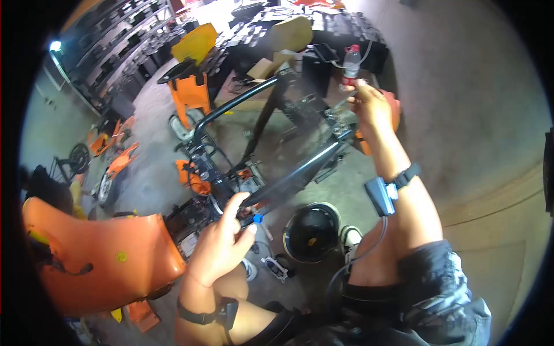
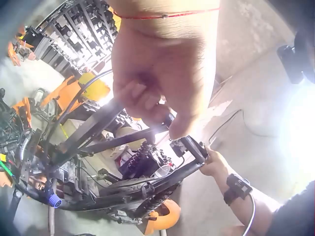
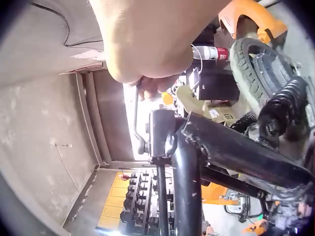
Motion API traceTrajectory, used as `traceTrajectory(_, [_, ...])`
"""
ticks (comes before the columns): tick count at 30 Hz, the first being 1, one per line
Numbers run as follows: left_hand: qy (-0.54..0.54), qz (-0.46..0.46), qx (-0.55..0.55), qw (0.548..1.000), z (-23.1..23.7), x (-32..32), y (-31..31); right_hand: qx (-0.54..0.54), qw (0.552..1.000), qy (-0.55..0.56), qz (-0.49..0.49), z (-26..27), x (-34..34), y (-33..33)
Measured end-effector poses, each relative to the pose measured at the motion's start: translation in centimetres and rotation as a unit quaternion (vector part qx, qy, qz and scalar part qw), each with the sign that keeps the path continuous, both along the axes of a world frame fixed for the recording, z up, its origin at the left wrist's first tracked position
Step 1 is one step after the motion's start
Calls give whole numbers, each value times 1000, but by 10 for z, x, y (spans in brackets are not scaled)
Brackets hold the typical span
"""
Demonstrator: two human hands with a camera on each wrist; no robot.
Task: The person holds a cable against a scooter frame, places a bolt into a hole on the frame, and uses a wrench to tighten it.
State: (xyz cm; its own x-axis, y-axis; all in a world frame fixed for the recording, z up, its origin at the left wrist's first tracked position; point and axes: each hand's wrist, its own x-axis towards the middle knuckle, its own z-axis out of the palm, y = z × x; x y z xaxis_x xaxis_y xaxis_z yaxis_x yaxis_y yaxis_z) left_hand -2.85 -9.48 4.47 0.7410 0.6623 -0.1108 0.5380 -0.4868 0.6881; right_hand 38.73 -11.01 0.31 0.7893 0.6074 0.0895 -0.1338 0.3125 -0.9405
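A black tubular motorbike frame (image 1: 294,167) spans the space between the hands. At its far right end, my right hand (image 1: 370,106) has its fingers curled round a thin dark wrench (image 3: 137,120). The wrench's lower end sits at the end block (image 3: 161,132) of the frame. My left hand (image 1: 219,248) is over the near end of the frame, forefinger stretched out, thumb apart and the other fingers loosely bent, with nothing in it. Close by is a blue cap (image 1: 258,218), also visible in the left wrist view low on the frame (image 2: 142,189).
A black round bin (image 1: 312,233) stands on the floor by my shoe (image 1: 350,237). A big orange body panel (image 1: 104,254) lies at the left. Behind the frame are a bottle (image 1: 351,63), a yellow panel (image 1: 196,43) and stacks of dark boxes. A wheel (image 3: 248,61) shows in the right wrist view.
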Motion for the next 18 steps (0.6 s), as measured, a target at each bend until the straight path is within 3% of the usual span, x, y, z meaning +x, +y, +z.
traceTrajectory(6, [6,-5,16,1000,-3,-3,2,-71,993,-80,-42,21,-18,31])
traceTrajectory(9, [17,0,7,1000,-1,-3,2,-181,950,-239,-82,24,-20,43])
traceTrajectory(12, [4,-4,-3,1000,-1,-3,2,-181,945,-266,-51,21,-21,50])
traceTrajectory(14, [4,-6,1,1000,-1,-3,2,-156,957,-242,-14,19,-19,53])
traceTrajectory(17, [11,-11,-7,1000,2,-3,3,-45,993,-66,82,27,-24,45])
traceTrajectory(18, [10,-13,-6,1000,2,-2,3,-44,994,-66,80,24,-18,43])
